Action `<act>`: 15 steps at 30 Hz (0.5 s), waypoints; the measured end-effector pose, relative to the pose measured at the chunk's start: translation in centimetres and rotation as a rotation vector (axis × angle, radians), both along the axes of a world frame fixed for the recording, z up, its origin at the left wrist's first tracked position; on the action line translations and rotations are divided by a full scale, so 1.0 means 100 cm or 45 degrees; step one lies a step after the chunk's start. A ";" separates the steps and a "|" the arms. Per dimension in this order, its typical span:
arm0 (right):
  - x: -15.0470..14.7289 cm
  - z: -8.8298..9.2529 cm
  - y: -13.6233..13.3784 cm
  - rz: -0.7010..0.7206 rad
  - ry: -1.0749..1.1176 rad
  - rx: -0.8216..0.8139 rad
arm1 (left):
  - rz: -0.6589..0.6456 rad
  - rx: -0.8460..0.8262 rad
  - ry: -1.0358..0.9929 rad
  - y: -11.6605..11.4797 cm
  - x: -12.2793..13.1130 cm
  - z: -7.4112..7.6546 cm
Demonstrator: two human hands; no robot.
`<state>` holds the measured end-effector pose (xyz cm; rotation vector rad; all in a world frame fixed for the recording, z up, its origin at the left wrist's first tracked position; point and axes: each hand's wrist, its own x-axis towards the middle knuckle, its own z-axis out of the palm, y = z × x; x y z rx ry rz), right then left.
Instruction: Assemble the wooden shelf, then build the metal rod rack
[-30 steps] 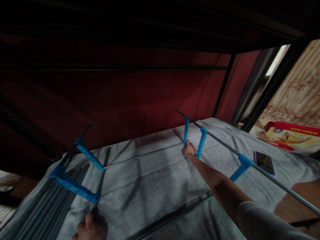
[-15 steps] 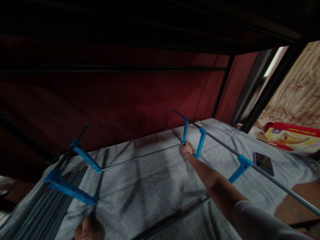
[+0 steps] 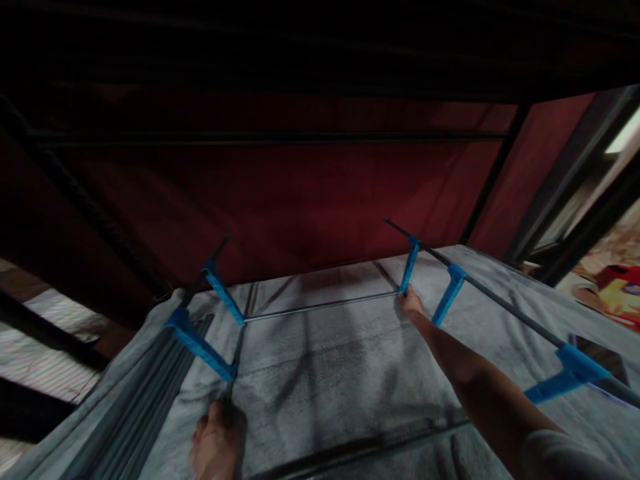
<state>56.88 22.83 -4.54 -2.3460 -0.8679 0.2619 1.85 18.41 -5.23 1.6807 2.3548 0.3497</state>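
Note:
My left hand (image 3: 216,441) is closed around the near end of a dark grey tube (image 3: 239,347) lying on the cloth at the left. Two blue plastic brackets (image 3: 203,348) rise from that tube to an upper tube. At the far right, my right hand (image 3: 413,304) is closed at the foot of a blue bracket (image 3: 411,263), where a thin metal crossbar (image 3: 323,307) meets it; its fingertips are partly hidden. Two more blue brackets (image 3: 449,295) hang from the long upper right tube (image 3: 510,308). A second crossbar (image 3: 370,451) lies across the front.
Several loose grey tubes (image 3: 143,400) lie side by side at the left on the grey cloth (image 3: 340,367). A phone (image 3: 603,357) lies at the right, and a red and yellow box (image 3: 623,293) stands beyond. A dark metal frame (image 3: 280,138) and red cloth (image 3: 300,200) close off the back.
The view has swung left, so the rack appears farther right and more of my left hand shows. Both hands keep their places on the rack.

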 end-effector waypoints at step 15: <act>-0.024 -0.012 0.019 -0.311 -0.038 -0.177 | 0.054 0.107 0.066 -0.009 0.023 0.004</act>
